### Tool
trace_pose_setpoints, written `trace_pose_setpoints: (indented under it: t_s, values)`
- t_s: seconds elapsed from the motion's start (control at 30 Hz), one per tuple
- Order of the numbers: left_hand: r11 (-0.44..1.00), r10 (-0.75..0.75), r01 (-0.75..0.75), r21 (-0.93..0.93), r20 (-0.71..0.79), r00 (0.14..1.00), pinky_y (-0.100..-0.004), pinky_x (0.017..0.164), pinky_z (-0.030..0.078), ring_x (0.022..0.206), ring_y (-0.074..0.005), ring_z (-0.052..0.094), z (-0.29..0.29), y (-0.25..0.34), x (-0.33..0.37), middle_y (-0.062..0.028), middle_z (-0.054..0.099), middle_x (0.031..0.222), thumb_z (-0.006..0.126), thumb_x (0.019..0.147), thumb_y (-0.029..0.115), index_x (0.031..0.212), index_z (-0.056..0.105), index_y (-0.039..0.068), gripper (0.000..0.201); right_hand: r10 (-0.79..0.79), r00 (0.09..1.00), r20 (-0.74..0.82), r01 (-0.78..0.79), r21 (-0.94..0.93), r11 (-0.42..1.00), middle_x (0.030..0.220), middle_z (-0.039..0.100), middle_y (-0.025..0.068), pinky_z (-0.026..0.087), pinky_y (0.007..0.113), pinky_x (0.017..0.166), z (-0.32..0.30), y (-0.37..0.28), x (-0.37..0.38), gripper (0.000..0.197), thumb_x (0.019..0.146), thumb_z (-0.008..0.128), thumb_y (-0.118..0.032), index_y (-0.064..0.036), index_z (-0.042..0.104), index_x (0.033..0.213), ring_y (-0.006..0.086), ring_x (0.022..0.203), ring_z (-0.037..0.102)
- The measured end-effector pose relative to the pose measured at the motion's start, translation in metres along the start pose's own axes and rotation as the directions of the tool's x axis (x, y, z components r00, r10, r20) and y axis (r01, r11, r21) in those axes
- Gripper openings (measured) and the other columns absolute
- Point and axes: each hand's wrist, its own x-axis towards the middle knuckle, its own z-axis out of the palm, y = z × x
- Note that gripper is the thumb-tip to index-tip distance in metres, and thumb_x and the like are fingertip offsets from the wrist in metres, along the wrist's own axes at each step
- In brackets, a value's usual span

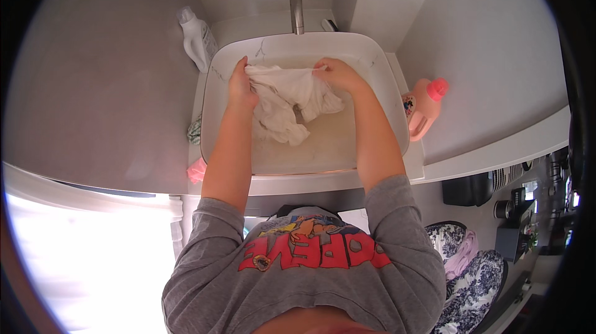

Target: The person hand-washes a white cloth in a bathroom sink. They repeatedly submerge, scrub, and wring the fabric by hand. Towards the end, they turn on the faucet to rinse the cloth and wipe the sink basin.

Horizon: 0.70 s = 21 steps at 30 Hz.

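A wet white garment (277, 107) hangs between my hands over the basin, its upper edge stretched nearly straight. My left hand (241, 84) grips one end of that edge, thumb up. At the other end, my right hand (337, 74) pinches the cloth between thumb and fingers. The lower folds droop into cloudy water in the white rectangular sink (366, 44). What kind of garment it is, I cannot tell. Behind the sink's far rim stands a metal faucet (297, 11).
A white bottle (197, 41) stands left of the sink, a pink jug with a handle (427, 107) right of it. Pink cloth (197, 171) and a patterned cloth (195, 131) lie by the left rim. Walls rise on both sides. A floral-patterned chair (472, 290) sits behind at right.
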Motion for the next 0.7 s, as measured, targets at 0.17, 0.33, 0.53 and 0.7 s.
trace_pose_setpoints:
  t_s: [0.17,0.33,0.53,0.7]
  values:
    - [0.071,0.839,-0.585,0.808,0.269,0.473,-0.0334,0.082,0.044,0.085,-0.0233,0.056,0.007,-0.013,-0.009,-0.0116,0.06,0.097,0.056,0.085,0.023,0.108,0.052,0.003,0.031,-0.108,0.988,-0.109,0.143,0.388,0.911,0.112,0.056,0.0084,0.041,0.033,0.086,0.002,-0.004,-0.001,0.047,0.08,0.059,-0.03,-0.0083,0.05,0.121,0.0192,0.106,0.052]
    - [0.468,0.221,-0.653,0.595,0.637,0.739,-0.0362,0.091,0.037,0.105,-0.0247,0.05,0.03,-0.048,-0.04,-0.0128,0.053,0.118,0.045,0.089,0.041,0.122,0.049,0.005,0.049,0.237,0.916,-0.323,0.285,0.942,0.179,0.121,0.051,0.0061,0.029,0.036,0.096,-0.03,-0.027,0.01,0.043,0.083,0.053,-0.03,-0.013,0.045,0.122,0.0158,0.116,0.043]
    - [0.578,-0.784,0.21,0.789,0.464,0.412,-0.0394,0.109,0.015,0.134,-0.0229,0.02,0.079,-0.088,-0.114,-0.0113,0.025,0.144,0.025,0.083,0.07,0.139,0.025,0.006,0.085,0.385,0.839,-0.385,0.415,0.91,0.006,0.119,0.052,0.006,0.027,0.034,0.095,-0.043,-0.037,0.019,0.041,0.083,0.05,-0.032,-0.012,0.047,0.119,0.0167,0.116,0.043]
    - [0.651,-0.738,0.35,0.673,0.455,0.498,-0.0388,0.106,0.022,0.129,-0.0214,0.032,0.096,-0.096,-0.131,-0.0111,0.038,0.137,0.033,0.08,0.072,0.136,0.03,0.008,0.085,0.393,0.783,-0.482,0.469,0.873,0.136,0.114,0.055,0.0054,0.027,0.033,0.094,-0.034,-0.035,0.021,0.04,0.082,0.052,-0.034,-0.0115,0.05,0.115,0.0163,0.113,0.045]
